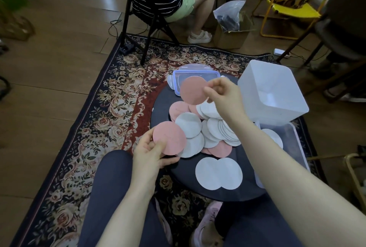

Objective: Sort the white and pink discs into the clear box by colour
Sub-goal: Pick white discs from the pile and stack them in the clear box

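A pink disc [169,138] is pinched at its lower left edge by the left hand [152,153], thumb on top and fingers beneath; most of the disc projects up and to the right of the grip, above the near edge of the pile [206,128]. A second pink disc [193,90] is pinched at its right edge by the right hand [221,93], with the disc extending left of the fingertips, raised over the lid [178,77]. The pile of white and pink discs lies on the round dark table [245,169], between the two hands. Two overlapping white discs [218,173] lie apart from the pile, nearer the person. The clear box [293,143] sits at the table's right edge, partly hidden by the right forearm, with a white disc [274,137] inside. A white tub [271,90] stands tilted behind the box.
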`<action>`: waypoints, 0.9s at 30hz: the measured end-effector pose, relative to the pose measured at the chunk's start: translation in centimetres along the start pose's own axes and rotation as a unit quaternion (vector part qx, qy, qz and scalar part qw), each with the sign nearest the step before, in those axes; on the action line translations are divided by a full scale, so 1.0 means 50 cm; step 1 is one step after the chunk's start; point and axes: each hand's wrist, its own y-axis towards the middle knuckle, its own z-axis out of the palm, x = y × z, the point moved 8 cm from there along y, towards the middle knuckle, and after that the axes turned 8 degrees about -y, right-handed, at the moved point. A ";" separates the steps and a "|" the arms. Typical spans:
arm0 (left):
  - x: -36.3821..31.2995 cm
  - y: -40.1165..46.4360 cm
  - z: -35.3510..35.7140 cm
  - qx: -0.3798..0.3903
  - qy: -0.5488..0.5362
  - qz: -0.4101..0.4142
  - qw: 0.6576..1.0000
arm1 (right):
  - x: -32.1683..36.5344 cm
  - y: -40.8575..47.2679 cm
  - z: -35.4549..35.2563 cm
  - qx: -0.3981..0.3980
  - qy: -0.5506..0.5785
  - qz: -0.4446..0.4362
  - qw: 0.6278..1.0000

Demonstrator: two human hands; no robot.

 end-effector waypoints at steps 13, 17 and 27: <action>0.019 -0.056 0.083 0.094 0.014 -0.002 0.995 | -0.140 -0.229 0.001 0.040 0.172 0.190 0.966; 0.032 -0.080 0.104 0.120 0.030 -0.012 0.992 | -0.135 -0.255 -0.001 0.040 0.163 0.166 0.972; 0.055 -0.070 0.038 0.020 0.011 -0.024 0.999 | -0.132 -0.258 0.000 0.032 0.056 0.112 0.992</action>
